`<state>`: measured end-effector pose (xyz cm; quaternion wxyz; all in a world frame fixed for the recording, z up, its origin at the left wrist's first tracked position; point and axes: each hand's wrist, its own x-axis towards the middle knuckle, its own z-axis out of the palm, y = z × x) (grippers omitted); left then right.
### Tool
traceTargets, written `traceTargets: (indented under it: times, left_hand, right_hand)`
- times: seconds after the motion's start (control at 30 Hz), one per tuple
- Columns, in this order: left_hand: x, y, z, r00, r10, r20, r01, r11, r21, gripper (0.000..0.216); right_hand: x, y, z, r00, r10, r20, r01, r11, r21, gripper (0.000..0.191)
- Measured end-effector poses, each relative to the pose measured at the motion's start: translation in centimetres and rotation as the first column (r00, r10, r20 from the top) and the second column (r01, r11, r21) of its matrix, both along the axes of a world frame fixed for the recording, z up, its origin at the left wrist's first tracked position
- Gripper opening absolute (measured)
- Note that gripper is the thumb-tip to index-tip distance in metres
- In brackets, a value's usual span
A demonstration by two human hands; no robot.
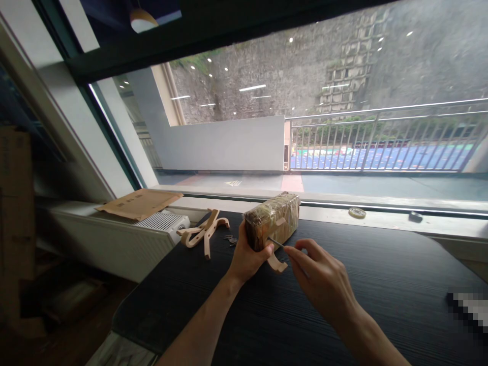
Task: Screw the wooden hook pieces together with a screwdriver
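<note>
A block wrapped in clear plastic [287, 213], brownish with a wood-like end, rests on the dark table. My left hand [246, 256] grips its near end, thumb pressed low against the front face. A pale wooden hook [278, 264] curves out below that thumb; its upper part is partly hidden. Between the fingers of my right hand [322, 267] is a thin metal rod [277, 243], its tip against the block's front. The rod's handle end is covered by my fingers. Left of the block lie several small screws [231, 240] and more curved wooden hooks [206, 231].
The black table [373, 284] reaches to the window sill. On the sill are a roll of tape [357, 213] and a small dark object [415, 217]. A brown paper envelope [139, 202] lies on the white radiator [114, 241] at left. Cardboard boxes [17, 203] stand farther left.
</note>
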<state>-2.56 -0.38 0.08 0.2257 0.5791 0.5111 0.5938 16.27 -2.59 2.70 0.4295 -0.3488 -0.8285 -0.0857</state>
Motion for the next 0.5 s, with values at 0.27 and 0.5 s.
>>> traceTargets:
  times: [0.27, 0.5]
  left_hand:
    - [-0.01, 0.19, -0.26, 1.0, -0.01, -0.005, 0.01, 1.0, -0.01, 0.072]
    - [-0.01, 0.24, -0.42, 1.0, -0.018, 0.007, 0.018, 1.0, -0.012, 0.069]
  right_hand:
    - [-0.25, -0.2, 0.0, 0.998, 0.022, -0.052, -0.028, 0.993, -0.116, 0.023]
    - [-0.54, 0.05, -0.54, 0.975, 0.013, -0.22, -0.099, 0.918, -0.384, 0.021]
